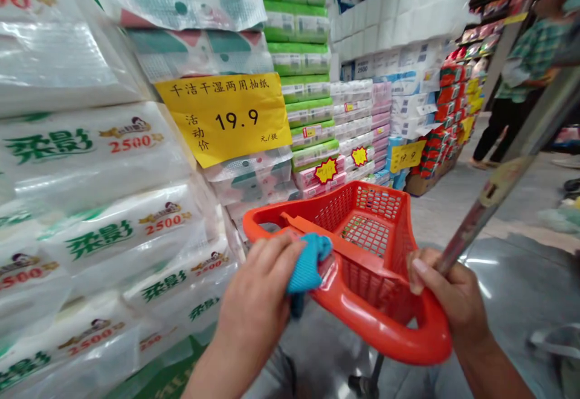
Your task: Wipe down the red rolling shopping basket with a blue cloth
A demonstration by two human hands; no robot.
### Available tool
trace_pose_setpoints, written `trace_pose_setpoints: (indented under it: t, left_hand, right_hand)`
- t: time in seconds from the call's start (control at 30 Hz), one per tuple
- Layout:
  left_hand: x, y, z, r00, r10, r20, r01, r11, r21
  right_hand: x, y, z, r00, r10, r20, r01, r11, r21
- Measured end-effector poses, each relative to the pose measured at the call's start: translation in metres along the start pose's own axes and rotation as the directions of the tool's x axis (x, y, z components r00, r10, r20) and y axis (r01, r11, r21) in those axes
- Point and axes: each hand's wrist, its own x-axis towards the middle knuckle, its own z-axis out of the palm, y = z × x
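Note:
My left hand [258, 290] is shut on a blue cloth [308, 263], pressing it against the inner rim of a red plastic shopping basket [362, 320]. The basket stands on a wheeled frame, and its lower part is mostly hidden. My right hand [446, 293] grips the basket's rim on the far side. A long metal pull handle [489, 205] rises from beside that hand toward the upper right.
Wrapped tissue packs [90, 157] are stacked high along the left, close to the basket. A yellow price sign [224, 118] reads 19.9. More paper goods [351, 115] stand ahead. A person in a checked shirt [530, 60] stands at the upper right on a grey floor [453, 199].

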Motion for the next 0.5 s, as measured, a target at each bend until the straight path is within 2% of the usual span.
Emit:
trace_pose_setpoints:
  t: [0.07,0.13,0.17,0.27,0.33,0.43,0.5]
  left_hand:
    - [-0.004,-0.035,0.003,0.982,-0.189,-0.011,0.189,0.977,0.096]
    - [-0.009,-0.053,0.005,0.955,-0.294,-0.047,0.297,0.943,0.151]
    - [-0.011,-0.054,0.005,0.958,-0.281,-0.054,0.286,0.946,0.154]
    - [-0.017,-0.041,0.001,0.996,-0.085,-0.013,0.086,0.991,0.103]
    - [-0.019,-0.035,-0.004,1.000,-0.018,0.010,0.018,0.998,0.065]
    - [-0.021,-0.047,-0.008,0.993,-0.116,-0.012,0.116,0.991,0.069]
    - [-0.022,-0.059,-0.010,0.985,-0.169,-0.020,0.170,0.985,0.039]
  right_hand:
    - [0.006,0.002,-0.008,0.997,-0.032,0.074,0.030,0.999,0.035]
    - [0.015,0.006,-0.016,0.993,-0.043,0.112,0.036,0.998,0.059]
    - [0.020,0.008,-0.020,0.992,-0.035,0.121,0.027,0.997,0.067]
    - [0.036,0.014,-0.034,0.986,-0.002,0.169,-0.006,0.999,0.050]
    - [0.043,0.016,-0.046,0.981,0.005,0.196,-0.004,1.000,-0.007]
    - [0.043,0.017,-0.070,0.995,0.052,0.090,-0.034,0.980,-0.195]
    - [0.039,0.019,-0.089,0.990,0.137,-0.030,-0.139,0.941,-0.308]
